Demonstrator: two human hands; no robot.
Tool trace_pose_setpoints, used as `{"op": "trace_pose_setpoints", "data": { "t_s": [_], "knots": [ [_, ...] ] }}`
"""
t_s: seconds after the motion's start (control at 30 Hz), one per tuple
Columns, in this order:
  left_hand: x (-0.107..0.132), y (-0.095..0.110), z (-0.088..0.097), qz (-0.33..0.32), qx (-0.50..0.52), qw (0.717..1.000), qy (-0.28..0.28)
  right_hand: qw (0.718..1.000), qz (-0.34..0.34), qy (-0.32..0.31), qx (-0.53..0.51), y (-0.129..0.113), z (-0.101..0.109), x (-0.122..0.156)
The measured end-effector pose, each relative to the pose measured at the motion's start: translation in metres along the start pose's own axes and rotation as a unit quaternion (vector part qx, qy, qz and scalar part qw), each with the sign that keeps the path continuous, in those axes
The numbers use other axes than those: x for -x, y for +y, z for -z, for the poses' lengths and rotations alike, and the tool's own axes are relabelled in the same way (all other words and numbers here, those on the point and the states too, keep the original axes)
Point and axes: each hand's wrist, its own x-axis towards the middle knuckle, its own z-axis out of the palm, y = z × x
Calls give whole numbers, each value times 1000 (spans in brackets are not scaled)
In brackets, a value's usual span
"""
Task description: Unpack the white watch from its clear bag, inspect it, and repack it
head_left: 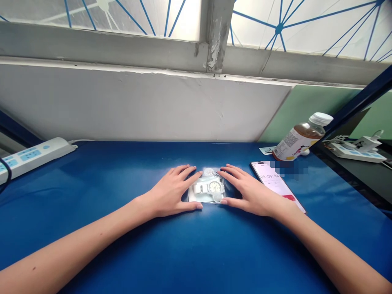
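Observation:
A clear plastic bag [206,198] lies flat on the blue table [171,253], with a white wristwatch [215,187] inside it. Another round, pale piece [209,172] shows at the bag's far end. My left hand [174,190] rests at the bag's left side, fingers spread and thumb by the near edge. On the right side, my right hand [248,190] is spread too, its fingertips at the bag's edge. Neither hand grips anything.
A phone [280,183] showing a timer lies right of my right hand. Behind it stands a drink bottle [298,139] with a white cap. Power strips [36,157] sit at the far left and beyond the table's right edge. A wall closes off the back.

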Motion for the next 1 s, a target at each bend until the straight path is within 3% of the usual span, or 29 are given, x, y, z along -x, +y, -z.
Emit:
{"op": "trace_pose_setpoints", "data": {
  "t_s": [0.33,0.8,1.0],
  "knots": [
    [-1,-8,1,-56,25,997,41,999,-20,-22,-40,2,7,-1],
    [0,-8,-5,-44,49,995,70,1000,-7,-1,-28,4,3,0],
    [1,-9,-9,-1,54,996,72,1000,-4,-2,-15,5,3,1]
  ]
}}
